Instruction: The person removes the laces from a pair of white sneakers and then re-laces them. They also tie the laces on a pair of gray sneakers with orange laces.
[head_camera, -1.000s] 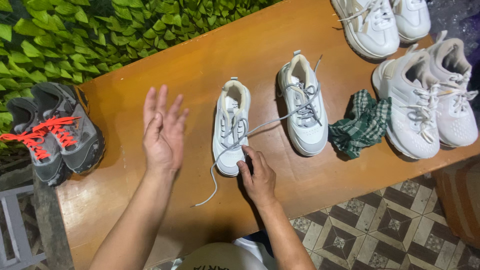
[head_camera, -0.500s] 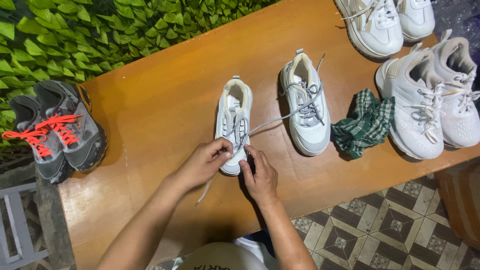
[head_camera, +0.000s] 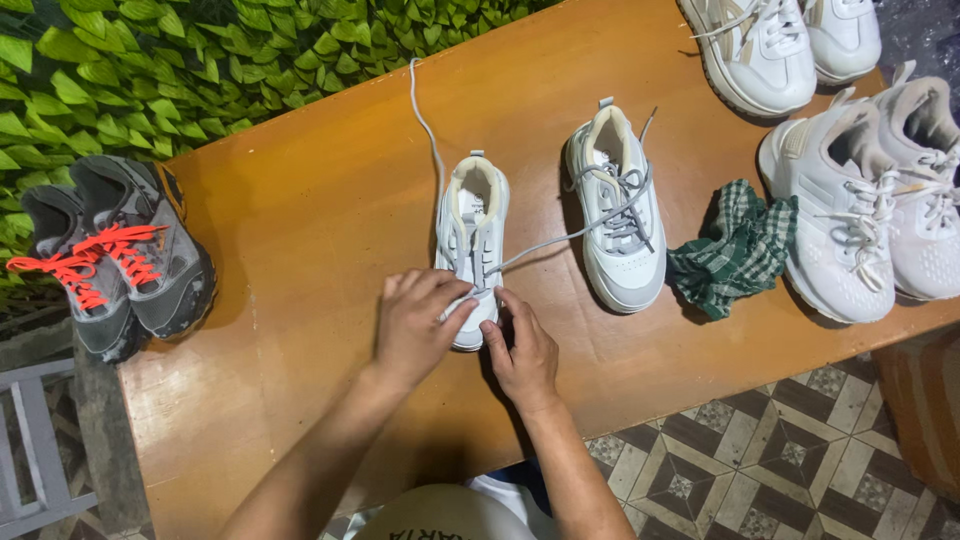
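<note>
Eight shoes in all: two small white sneakers, one (head_camera: 470, 240) under the fingertips and one (head_camera: 617, 215) just right of the hands; four larger white sneakers (head_camera: 840, 215) far right; two grey sneakers with orange laces (head_camera: 140, 245) far left. One green checked cloth (head_camera: 735, 250) lies right of the hands.

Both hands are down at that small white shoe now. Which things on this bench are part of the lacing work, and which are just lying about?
In hand:
small white shoe, toe under left hand and right hand
its grey lace
matching white shoe, the lace crosses it

Lying about:
green checked cloth
grey shoes with orange laces
larger white shoes
</note>
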